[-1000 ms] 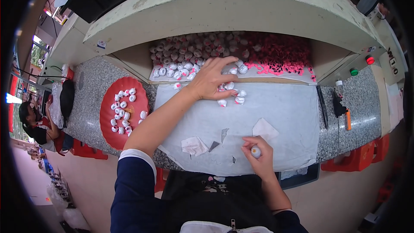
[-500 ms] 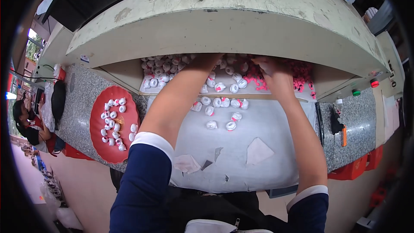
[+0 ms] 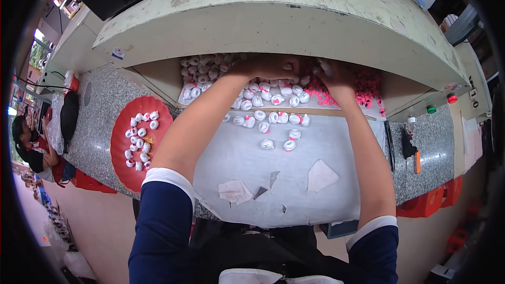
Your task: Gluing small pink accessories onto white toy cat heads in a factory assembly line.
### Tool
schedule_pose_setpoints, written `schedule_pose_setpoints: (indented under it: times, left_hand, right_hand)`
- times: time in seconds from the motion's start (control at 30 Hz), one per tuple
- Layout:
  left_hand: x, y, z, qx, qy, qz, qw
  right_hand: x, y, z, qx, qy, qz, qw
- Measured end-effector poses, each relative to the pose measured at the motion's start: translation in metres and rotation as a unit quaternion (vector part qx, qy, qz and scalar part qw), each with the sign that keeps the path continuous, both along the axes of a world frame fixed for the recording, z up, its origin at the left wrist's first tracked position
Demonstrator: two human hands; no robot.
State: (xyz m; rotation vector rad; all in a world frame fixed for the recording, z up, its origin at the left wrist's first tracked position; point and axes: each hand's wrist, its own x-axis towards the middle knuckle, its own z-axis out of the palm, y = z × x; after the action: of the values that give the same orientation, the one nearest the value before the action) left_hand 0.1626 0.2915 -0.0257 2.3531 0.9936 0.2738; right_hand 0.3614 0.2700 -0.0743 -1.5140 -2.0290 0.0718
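Both my hands are inside the low opening of a pale, box-like housing [image 3: 263,29]. My left hand [image 3: 271,67] is closed over the pile of small white round pieces [image 3: 202,68], with one white round piece [image 3: 288,67] showing at its fingers. My right hand [image 3: 339,81] reaches in beside a heap of small bright pink pieces [image 3: 371,84]. Its fingers are pinched about something whitish [image 3: 325,67]. Shadow blurs both sets of fingertips. Many of the white pieces carry pink bits and dark marks.
Several white pieces [image 3: 267,143] lie on the white sheet [image 3: 315,147] in front, with paper scraps [image 3: 322,175]. A red scalloped plate [image 3: 118,152] at left holds more pieces. An orange-handled tool [image 3: 417,162] lies at right, near green and red buttons [image 3: 452,98]. Another person [image 3: 37,144] sits far left.
My left hand has come further into sight, moving slightly right toward my right hand. The view has shifted a little. The loose pieces on the sheet keep their arrangement.
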Motion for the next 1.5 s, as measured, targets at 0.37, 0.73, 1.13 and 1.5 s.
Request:
schedule_pose_setpoints:
  times: [0.37, 0.73, 1.13, 1.5]
  left_hand:
    - [0.054, 0.035, -0.041, 0.138, -0.102, 0.204, 0.964]
    - [0.037, -0.01, -0.04, 0.131, -0.084, 0.075, 0.985]
    - [0.006, -0.053, -0.021, -0.026, -0.043, -0.023, 0.998]
    - [-0.013, -0.083, -0.015, 0.142, 0.008, 0.027, 0.989]
  right_hand:
    - [-0.006, -0.027, 0.008, -0.042, 0.196, 0.028, 0.979]
    - [-0.03, -0.093, -0.001, -0.08, 0.286, -0.024, 0.955]
    - [-0.052, -0.128, -0.002, -0.247, 0.477, 0.0, 0.843]
    - [-0.065, -0.162, 0.009, -0.311, 0.494, 0.028, 0.811]
